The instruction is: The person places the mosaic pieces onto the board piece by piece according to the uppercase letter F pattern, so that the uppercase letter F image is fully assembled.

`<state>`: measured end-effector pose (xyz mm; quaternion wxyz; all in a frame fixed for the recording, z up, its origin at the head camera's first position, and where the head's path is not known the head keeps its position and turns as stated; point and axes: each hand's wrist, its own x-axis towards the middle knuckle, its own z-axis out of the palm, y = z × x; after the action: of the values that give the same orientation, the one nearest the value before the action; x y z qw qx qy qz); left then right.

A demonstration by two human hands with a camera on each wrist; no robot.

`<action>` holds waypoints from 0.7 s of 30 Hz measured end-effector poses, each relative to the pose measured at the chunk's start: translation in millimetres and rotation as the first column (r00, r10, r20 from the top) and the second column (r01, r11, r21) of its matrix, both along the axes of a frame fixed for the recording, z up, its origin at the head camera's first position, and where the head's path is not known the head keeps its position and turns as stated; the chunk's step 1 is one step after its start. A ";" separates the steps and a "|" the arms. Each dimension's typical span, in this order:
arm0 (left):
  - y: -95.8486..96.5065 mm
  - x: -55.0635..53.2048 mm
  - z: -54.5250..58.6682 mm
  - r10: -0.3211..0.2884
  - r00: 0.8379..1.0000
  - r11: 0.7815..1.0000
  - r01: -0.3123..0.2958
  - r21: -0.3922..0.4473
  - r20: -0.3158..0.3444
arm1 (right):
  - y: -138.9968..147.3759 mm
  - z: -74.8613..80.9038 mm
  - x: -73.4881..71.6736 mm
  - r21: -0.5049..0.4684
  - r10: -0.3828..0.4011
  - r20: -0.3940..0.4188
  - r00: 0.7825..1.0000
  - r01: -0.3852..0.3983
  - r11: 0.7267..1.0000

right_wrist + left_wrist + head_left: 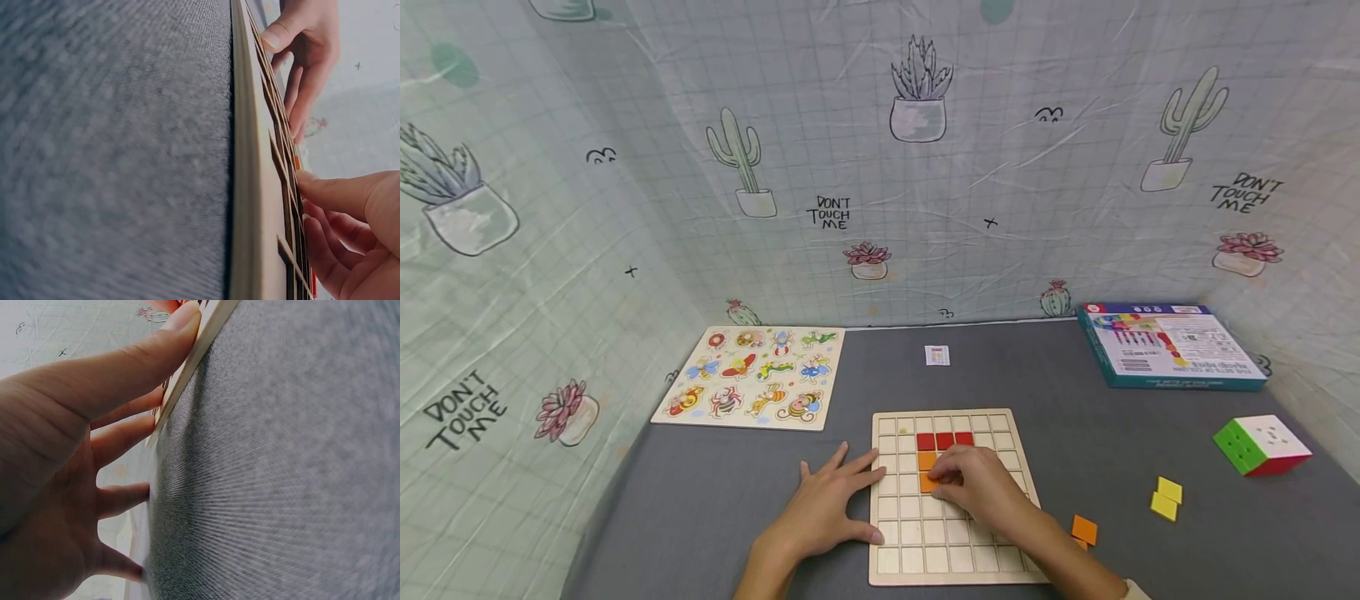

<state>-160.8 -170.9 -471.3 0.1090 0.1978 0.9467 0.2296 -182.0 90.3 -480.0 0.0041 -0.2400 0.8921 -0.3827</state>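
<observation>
A pale wooden grid board lies on the grey cloth. Three red tiles fill a row near its far side, and an orange tile lies below the leftmost one. Just nearer, my right hand pinches a second orange tile at its cell, thumb and fingertips together; the fingers partly hide it. My left hand has its fingers spread. In the left wrist view its thumb rests on the board's edge; some fingertips touch the board, others the cloth.
Loose orange tiles lie right of the board, partly behind my right forearm. Two yellow tiles and a puzzle cube lie farther right. Behind are a flat box, a small card and an insect-picture puzzle board.
</observation>
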 end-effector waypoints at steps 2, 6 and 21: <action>-0.1 0.2 -0.3 -0.001 1.000 1.000 0.001 -0.001 -0.005 | 0.4 0.7 -0.6 0.005 0.002 0.003 1.000 -0.002 1.000; 0.0 0.1 -0.6 -0.001 1.000 1.000 0.001 -0.001 -0.015 | 1.0 1.5 -1.8 0.012 0.006 0.015 1.000 -0.007 1.000; 0.9 0.0 -0.2 -0.008 1.000 1.000 0.008 -0.024 0.004 | 6.9 1.2 0.9 0.001 0.026 0.047 0.999 -0.027 1.000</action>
<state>-160.8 -170.0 -471.5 0.1140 0.2000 0.9484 0.2182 -181.1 97.1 -478.8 0.0302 -0.2428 0.8888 -0.3875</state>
